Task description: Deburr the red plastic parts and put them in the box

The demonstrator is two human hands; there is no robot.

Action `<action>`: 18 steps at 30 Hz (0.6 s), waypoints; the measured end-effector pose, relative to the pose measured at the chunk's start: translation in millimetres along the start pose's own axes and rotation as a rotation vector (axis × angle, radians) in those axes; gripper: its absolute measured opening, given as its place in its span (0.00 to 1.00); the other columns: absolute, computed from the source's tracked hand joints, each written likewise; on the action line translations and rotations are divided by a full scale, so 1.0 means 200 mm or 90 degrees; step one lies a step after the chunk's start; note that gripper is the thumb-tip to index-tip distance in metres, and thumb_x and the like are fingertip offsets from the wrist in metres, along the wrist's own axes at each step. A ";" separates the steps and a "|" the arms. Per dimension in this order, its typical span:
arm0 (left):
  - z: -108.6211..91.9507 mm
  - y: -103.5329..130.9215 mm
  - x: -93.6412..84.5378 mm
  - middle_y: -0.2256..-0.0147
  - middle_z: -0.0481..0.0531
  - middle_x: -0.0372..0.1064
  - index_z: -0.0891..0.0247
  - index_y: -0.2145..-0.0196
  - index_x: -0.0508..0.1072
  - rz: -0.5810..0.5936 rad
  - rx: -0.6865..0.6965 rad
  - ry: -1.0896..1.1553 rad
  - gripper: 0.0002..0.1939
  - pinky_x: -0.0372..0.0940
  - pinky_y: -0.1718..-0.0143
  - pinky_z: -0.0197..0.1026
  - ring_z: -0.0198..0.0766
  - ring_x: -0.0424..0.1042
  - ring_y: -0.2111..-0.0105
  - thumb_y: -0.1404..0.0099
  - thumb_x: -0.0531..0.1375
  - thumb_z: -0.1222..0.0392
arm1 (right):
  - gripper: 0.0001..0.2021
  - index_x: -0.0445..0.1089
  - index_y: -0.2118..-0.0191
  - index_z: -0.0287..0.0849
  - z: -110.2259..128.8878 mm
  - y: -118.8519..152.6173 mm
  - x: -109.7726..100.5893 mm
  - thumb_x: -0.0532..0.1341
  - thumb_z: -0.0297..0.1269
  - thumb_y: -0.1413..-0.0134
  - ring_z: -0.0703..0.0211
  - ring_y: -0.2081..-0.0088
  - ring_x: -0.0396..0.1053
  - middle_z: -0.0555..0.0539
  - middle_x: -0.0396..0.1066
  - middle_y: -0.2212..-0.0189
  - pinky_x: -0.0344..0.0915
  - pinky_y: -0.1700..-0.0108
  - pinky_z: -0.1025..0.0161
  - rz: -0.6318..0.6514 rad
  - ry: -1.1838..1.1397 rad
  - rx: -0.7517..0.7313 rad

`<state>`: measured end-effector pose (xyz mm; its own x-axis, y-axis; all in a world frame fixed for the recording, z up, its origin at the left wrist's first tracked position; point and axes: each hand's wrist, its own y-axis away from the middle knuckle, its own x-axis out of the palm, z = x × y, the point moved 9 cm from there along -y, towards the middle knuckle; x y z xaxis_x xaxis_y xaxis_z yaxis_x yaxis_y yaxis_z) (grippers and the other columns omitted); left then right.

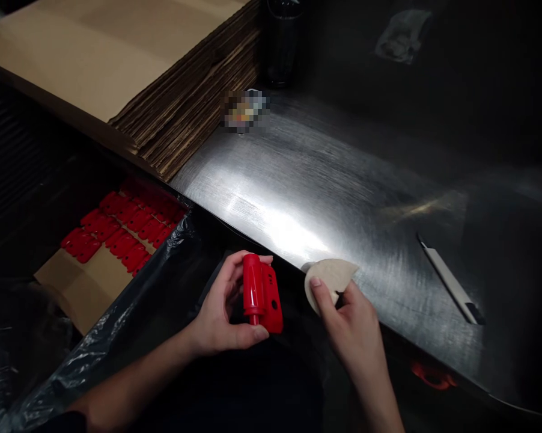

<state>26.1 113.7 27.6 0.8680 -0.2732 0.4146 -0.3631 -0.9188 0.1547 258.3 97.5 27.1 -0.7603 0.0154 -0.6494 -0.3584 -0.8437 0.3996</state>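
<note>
Between the thumb and fingers of my left hand point(226, 313) is a glossy red plastic part point(262, 294), with a rounded cylinder along one side and a flat plate with a dark hole on the other. My right hand point(354, 322) pinches a folded beige cloth pad point(331, 279), thumb on top, close to the table's near edge. A gap separates the pad from the red part. Both hands are in front of the metal table point(262, 180), and some fingers are hidden behind what they hold.
A tall stack of cardboard sheets point(86, 54) stands at the back left. Below it, a plastic-lined box point(73, 288) holds rows of red parts point(122, 228) on cardboard. A white-handled knife point(449, 276), a clear bag point(404, 36) and a dark bottle point(280, 45) are on the table.
</note>
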 end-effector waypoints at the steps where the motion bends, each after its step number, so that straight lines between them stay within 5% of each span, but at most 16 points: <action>1: 0.00 0.00 0.00 0.29 0.66 0.61 0.50 0.32 0.60 0.000 -0.001 -0.001 0.51 0.68 0.41 0.58 0.64 0.67 0.34 0.47 0.80 0.53 | 0.27 0.74 0.62 0.47 -0.01 -0.01 -0.03 0.58 0.69 0.41 0.50 0.73 0.71 0.47 0.76 0.73 0.63 0.71 0.58 -0.012 -0.001 0.010; 9: 0.03 -0.02 0.04 0.29 0.63 0.61 0.46 0.32 0.61 0.017 -0.034 -0.002 0.49 0.69 0.43 0.53 0.61 0.67 0.34 0.44 0.79 0.52 | 0.30 0.73 0.53 0.47 -0.02 -0.18 -0.23 0.59 0.70 0.44 0.40 0.63 0.74 0.41 0.78 0.64 0.63 0.63 0.52 -0.191 0.062 0.000; 18: 0.04 -0.08 0.07 0.29 0.64 0.62 0.50 0.33 0.61 0.018 -0.052 0.007 0.49 0.68 0.40 0.54 0.61 0.66 0.33 0.46 0.80 0.54 | 0.27 0.70 0.60 0.47 -0.04 -0.20 -0.25 0.61 0.69 0.43 0.46 0.68 0.72 0.46 0.74 0.71 0.60 0.65 0.56 -0.266 0.005 -0.017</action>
<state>46.7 122.8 23.8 0.8536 -0.2944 0.4298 -0.4137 -0.8844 0.2160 315.0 125.7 38.7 -0.5478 0.3557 -0.7573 -0.6214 -0.7790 0.0837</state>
